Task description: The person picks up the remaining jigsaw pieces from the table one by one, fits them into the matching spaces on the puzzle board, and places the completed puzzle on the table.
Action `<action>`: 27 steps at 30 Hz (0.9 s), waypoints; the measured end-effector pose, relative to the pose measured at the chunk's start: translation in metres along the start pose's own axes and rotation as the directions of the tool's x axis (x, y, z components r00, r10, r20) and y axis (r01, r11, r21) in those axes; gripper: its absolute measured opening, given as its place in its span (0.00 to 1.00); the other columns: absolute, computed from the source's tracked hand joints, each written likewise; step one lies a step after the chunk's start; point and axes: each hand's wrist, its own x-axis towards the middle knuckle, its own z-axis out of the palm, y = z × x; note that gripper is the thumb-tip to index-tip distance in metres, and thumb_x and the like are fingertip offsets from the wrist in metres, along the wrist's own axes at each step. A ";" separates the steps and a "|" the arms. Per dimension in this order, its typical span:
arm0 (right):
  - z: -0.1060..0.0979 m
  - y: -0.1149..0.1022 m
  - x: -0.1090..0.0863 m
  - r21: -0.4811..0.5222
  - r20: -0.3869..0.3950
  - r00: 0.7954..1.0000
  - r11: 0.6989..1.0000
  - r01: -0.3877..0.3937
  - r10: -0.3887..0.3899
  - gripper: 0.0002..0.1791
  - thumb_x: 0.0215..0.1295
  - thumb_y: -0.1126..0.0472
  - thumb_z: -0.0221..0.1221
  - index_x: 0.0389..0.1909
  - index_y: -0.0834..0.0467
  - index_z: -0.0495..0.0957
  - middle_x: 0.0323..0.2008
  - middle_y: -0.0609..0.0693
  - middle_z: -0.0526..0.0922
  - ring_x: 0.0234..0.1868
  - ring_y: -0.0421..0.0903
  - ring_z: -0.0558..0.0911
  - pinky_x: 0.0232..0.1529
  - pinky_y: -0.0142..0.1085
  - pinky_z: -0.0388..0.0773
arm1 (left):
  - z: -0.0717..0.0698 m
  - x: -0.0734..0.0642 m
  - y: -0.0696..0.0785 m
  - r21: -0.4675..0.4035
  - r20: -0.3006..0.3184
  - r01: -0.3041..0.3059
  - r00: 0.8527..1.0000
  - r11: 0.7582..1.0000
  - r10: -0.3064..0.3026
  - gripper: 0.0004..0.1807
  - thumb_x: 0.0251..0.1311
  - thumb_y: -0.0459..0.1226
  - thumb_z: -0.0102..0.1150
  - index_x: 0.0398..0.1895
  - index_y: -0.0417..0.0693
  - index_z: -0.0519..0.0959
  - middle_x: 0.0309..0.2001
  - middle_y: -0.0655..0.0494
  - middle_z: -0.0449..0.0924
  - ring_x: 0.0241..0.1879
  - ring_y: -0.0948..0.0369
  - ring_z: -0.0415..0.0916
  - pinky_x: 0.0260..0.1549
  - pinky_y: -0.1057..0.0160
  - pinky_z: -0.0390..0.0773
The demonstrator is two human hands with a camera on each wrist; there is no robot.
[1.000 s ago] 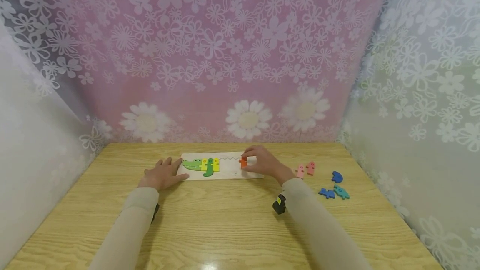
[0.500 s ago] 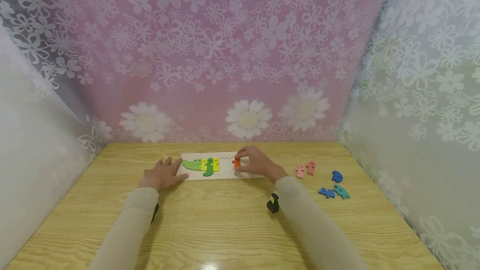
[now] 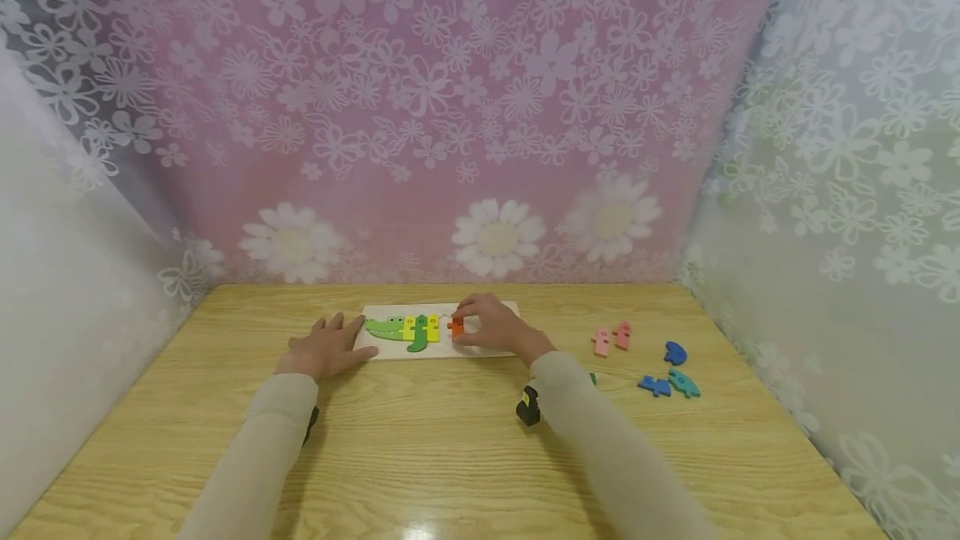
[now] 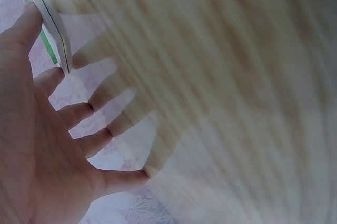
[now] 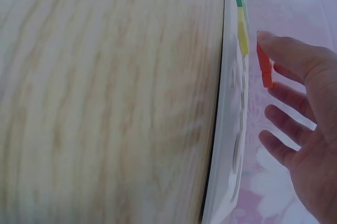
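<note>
A pale wooden puzzle board (image 3: 390, 355) lies on the table with a green crocodile head piece (image 3: 385, 328), yellow pieces (image 3: 432, 328) and a green leg piece (image 3: 417, 347) set in its left part. My left hand (image 3: 324, 348) is spread flat at the board's left end, thumb and index finger touching its edge. My right hand (image 3: 495, 327) pinches an orange puzzle piece (image 3: 456, 329) between thumb and fingers, just right of the yellow piece. In the right wrist view the orange piece (image 5: 264, 61) is held a little above the board (image 5: 226, 145).
Right of the board lie two pink pieces (image 3: 602, 342), a dark blue piece (image 3: 675, 352), a blue piece (image 3: 655, 386) and a teal piece (image 3: 684, 383). A green piece (image 3: 592, 378) shows partly behind the right sleeve. A flowered curtain (image 3: 480, 148) stands behind the table.
My right hand has moved left along the board with the orange piece, up close to the yellow one. A bit of green piece has come into view by the right sleeve. My left hand stays put.
</note>
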 end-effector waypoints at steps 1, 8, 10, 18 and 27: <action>0.001 -0.002 0.001 0.001 0.006 1.000 1.000 -0.007 0.007 0.25 0.67 0.54 0.69 0.61 0.62 0.83 0.64 0.59 0.80 0.68 0.60 0.75 0.72 0.56 0.69 | 0.000 0.000 0.000 -0.003 0.002 0.000 1.000 1.000 0.000 0.48 0.71 0.70 0.41 0.84 0.54 0.52 0.81 0.32 0.50 0.77 0.25 0.48 0.56 0.12 0.57; 0.005 -0.009 0.009 -0.010 0.024 0.999 1.000 -0.023 0.023 0.24 0.69 0.54 0.68 0.62 0.60 0.82 0.65 0.58 0.79 0.68 0.59 0.74 0.73 0.54 0.69 | 0.000 0.000 -0.001 0.004 -0.002 -0.002 1.000 1.000 0.002 0.49 0.70 0.71 0.41 0.84 0.55 0.52 0.81 0.32 0.50 0.77 0.25 0.48 0.56 0.12 0.57; 0.005 -0.010 0.011 -0.006 0.024 0.999 1.000 -0.026 0.026 0.23 0.69 0.54 0.68 0.62 0.59 0.82 0.65 0.57 0.79 0.69 0.59 0.74 0.74 0.54 0.68 | 0.000 -0.001 -0.001 0.002 -0.003 -0.002 1.000 1.000 0.002 0.49 0.70 0.71 0.41 0.84 0.54 0.53 0.81 0.32 0.50 0.77 0.25 0.49 0.56 0.12 0.57; 0.009 -0.012 0.020 0.034 0.028 0.998 0.998 -0.050 0.049 0.23 0.69 0.56 0.67 0.62 0.60 0.82 0.66 0.57 0.78 0.70 0.59 0.72 0.75 0.54 0.66 | -0.002 -0.005 0.000 0.001 0.001 0.006 1.000 1.000 -0.006 0.48 0.71 0.70 0.41 0.84 0.54 0.52 0.81 0.32 0.50 0.76 0.25 0.49 0.56 0.12 0.58; 0.015 -0.006 0.020 -0.033 0.036 0.998 0.998 -0.053 0.054 0.22 0.71 0.54 0.66 0.62 0.59 0.82 0.63 0.57 0.80 0.66 0.58 0.75 0.72 0.52 0.71 | -0.002 -0.004 0.002 0.001 -0.010 -0.004 1.000 1.000 0.004 0.48 0.71 0.70 0.42 0.84 0.53 0.53 0.80 0.31 0.51 0.76 0.25 0.49 0.55 0.12 0.58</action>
